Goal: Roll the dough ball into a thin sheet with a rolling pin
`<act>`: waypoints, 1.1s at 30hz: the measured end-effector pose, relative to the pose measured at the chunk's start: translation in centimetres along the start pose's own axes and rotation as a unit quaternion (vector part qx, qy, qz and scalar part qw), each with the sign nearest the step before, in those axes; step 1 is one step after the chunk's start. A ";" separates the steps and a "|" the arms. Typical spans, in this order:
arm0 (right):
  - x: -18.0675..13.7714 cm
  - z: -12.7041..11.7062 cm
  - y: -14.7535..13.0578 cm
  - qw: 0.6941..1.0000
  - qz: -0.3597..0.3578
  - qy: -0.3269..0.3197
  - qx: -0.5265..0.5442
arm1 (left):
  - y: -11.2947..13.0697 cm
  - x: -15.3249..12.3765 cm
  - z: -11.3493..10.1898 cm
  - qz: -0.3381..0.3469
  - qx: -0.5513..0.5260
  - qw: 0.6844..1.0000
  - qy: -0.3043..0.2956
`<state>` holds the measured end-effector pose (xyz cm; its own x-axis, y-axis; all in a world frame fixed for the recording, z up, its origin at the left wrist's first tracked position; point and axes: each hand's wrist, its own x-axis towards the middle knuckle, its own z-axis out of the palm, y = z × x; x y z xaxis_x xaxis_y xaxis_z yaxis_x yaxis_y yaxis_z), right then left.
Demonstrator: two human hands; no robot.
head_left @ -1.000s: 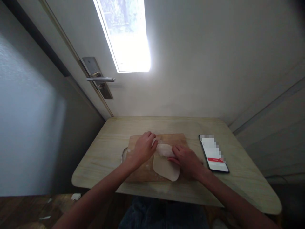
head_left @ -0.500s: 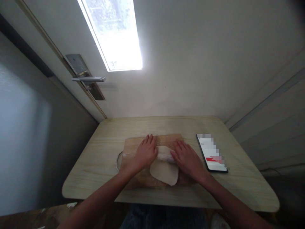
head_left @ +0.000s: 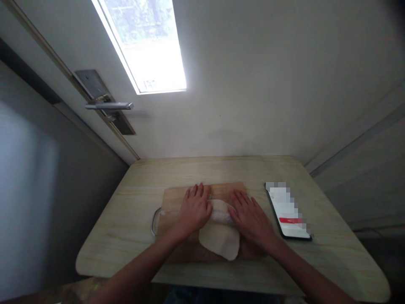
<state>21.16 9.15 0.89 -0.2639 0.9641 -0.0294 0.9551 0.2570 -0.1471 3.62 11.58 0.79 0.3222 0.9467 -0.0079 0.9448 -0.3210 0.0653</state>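
A flat sheet of pale dough [head_left: 220, 244] lies on a wooden cutting board [head_left: 172, 196]. Across its upper part runs a floury rolling pin [head_left: 220, 217], with only its middle showing between my hands. My left hand [head_left: 195, 207] rests palm down over the pin's left end, fingers stretched forward over the board. On the other end lies my right hand [head_left: 251, 216], also palm down with extended fingers. Both hands press from above rather than wrapping round the pin. Its ends are hidden under the palms.
Right of the board, a phone [head_left: 289, 215] with a lit, partly blurred screen lies on the light wooden table [head_left: 126, 219]. A metal handle [head_left: 154, 221] sticks out at the board's left. Behind the table stands a door with a lever handle [head_left: 110, 105] and a bright window.
The view has shifted slightly, so the table and board sit a little lower. Both hands stay flat on the rolling pin, which remains over the dough's upper part.
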 end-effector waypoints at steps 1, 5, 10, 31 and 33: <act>0.1 0.0 0.1 1.000 -0.002 -0.002 0.001 | -0.1 0.2 0.1 0.003 -0.001 1.000 -0.008; 0.4 0.4 0.5 1.000 -0.007 0.003 -0.013 | -0.2 0.4 0.1 0.011 -0.004 1.000 -0.016; 0.8 0.7 0.7 0.999 -0.009 0.012 -0.032 | -0.1 0.6 -0.4 0.018 0.000 1.000 0.015; 3.8 0.0 1.5 0.992 0.082 0.089 -0.034 | -0.2 5.4 -1.3 0.005 0.005 1.000 0.013; 2.2 0.0 1.0 0.995 0.062 0.071 -0.037 | -0.1 3.0 -1.1 0.011 0.001 1.000 0.015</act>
<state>21.50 11.54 0.68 -0.1266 0.9870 0.0986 0.9879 0.1344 -0.0770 4.42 14.50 1.82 0.3407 0.9399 0.0233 0.9377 -0.3414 0.0638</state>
